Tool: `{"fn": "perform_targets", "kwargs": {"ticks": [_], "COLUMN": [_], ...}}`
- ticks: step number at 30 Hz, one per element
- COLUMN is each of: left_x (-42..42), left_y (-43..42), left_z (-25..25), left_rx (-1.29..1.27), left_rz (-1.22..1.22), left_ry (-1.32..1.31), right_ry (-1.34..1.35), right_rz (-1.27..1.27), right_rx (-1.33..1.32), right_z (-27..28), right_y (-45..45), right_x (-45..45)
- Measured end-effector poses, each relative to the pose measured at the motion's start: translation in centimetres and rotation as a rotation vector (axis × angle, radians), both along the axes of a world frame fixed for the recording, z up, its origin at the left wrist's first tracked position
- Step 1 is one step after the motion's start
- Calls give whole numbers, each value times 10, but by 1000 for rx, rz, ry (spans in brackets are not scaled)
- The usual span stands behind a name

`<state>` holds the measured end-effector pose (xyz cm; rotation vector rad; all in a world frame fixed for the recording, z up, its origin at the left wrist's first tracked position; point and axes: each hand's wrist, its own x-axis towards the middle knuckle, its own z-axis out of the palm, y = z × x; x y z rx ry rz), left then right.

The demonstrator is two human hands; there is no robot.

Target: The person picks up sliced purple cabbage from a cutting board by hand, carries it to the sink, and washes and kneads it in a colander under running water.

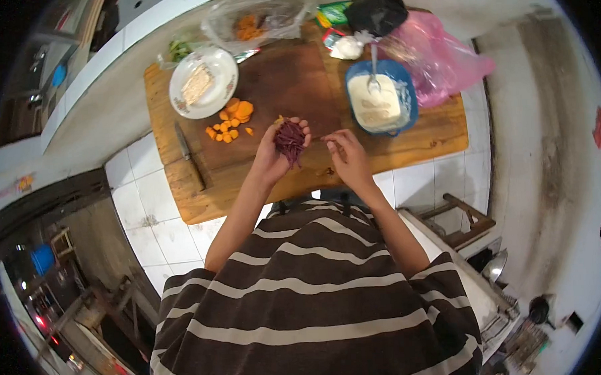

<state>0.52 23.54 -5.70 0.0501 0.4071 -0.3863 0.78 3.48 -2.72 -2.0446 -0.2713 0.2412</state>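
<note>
The person wears a loose, dark brown top (312, 307) with wavy cream stripes and short, wide sleeves.

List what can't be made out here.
In the head view:
Black bag: contents hidden by its dark plastic.
Green packet: print too small and blurred.
Left hand: palm hidden by purple shreds.
Right hand: anything between its fingertips is too small.
Shirt: collar cut off by bottom edge.

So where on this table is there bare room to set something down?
Mainly the dark middle of the table, between plate and blue tub. Also the near strip between knife and left hand. The far edge is crowded: clear bag, black bag, pink bag.
</note>
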Motion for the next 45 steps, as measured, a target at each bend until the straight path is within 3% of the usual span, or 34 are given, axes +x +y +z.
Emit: {"fn": "perform_targets", "kwargs": {"ticks": [6, 16, 20, 24, 27, 33, 35, 38, 42, 44, 45], "left_x": [7, -25, -55, -75, -80, -43, -21, 18, 64, 85, 100], "left_y": [-104, -346, -455, -546, -600, -697, -738, -814, -910, -962, -986], "left_z": [42, 37, 66, 73, 85, 74, 67, 55, 75, 84, 62], "left_rx": [109, 10, -31, -11, 46, 90, 147, 201, 231, 302, 166], "left_rz": [-263, -669, -749, -921, -995, -1127, -1133, -1178, -1277, -1298, -1338], "left_ry": [-23, -87, 119, 132, 77, -175, -146, -218, -353, -361, -370], "right_ry": [-40, -34, -31, -86, -126, -194, -254, -375, -379, -418, -415], "right_rz": [-290, -928, -1085, -1184, -1179, -1370, -1454, -1514, -1585, -1655, -1681], "right_rx": [120, 418, 507, 524, 463, 661, 709, 648, 688, 531, 524], "right_z": [29, 46, 57, 67, 81, 66, 54, 57, 72, 58, 63], "right_y": [-89, -299, -376, -438, -474, -554, -590, -651, -742, -788, -810], "right_x": [-39, -170, -202, -216, -210, -152, -120, -72, -23, 2, 10]}}
